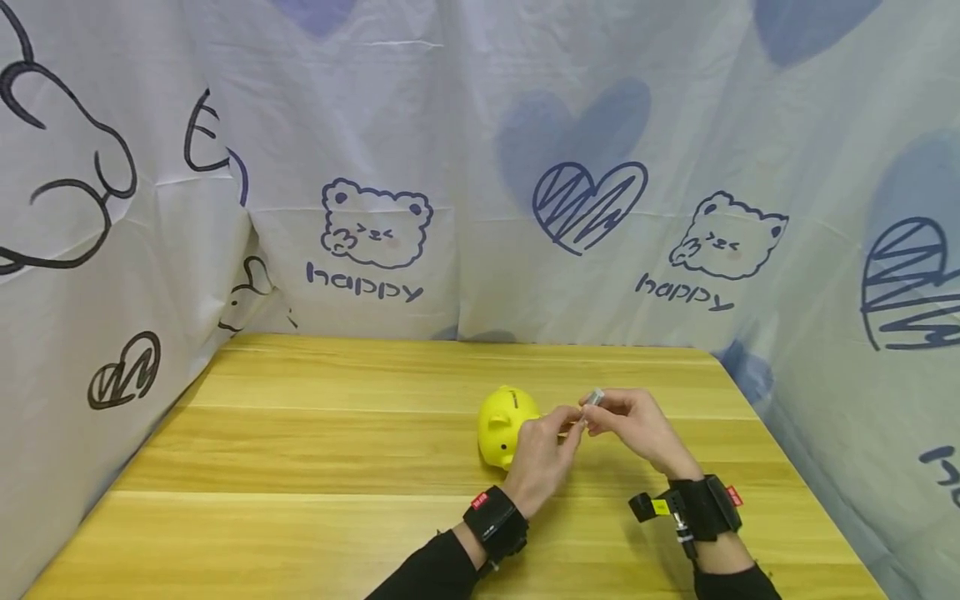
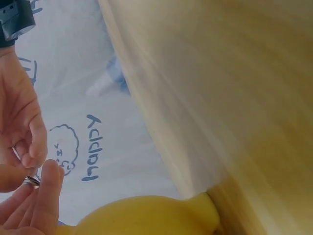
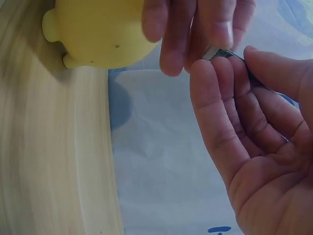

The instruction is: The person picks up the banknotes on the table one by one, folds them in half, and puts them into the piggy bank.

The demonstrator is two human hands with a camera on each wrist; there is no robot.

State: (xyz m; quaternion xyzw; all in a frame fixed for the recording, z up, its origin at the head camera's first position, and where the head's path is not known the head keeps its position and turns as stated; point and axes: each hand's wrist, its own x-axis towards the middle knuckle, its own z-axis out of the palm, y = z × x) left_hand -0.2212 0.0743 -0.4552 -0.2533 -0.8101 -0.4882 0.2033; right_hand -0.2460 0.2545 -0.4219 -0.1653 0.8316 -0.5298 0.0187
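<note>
A yellow piggy bank with a dark slot in its top stands on the table. Just right of it, both hands meet over a small, thin, grey-green folded banknote. My right hand pinches it between thumb and fingertips, and its printed edge shows in the right wrist view. My left hand, in front of the piggy bank, pinches the lower end; a shiny bit of it peeks out between thumb and finger in the left wrist view. Fingers hide most of the note.
The wooden table has light yellow planks. A white cloth with bear, heart and "happy" drawings hangs behind it and along both sides. Black camera bands sit on both wrists.
</note>
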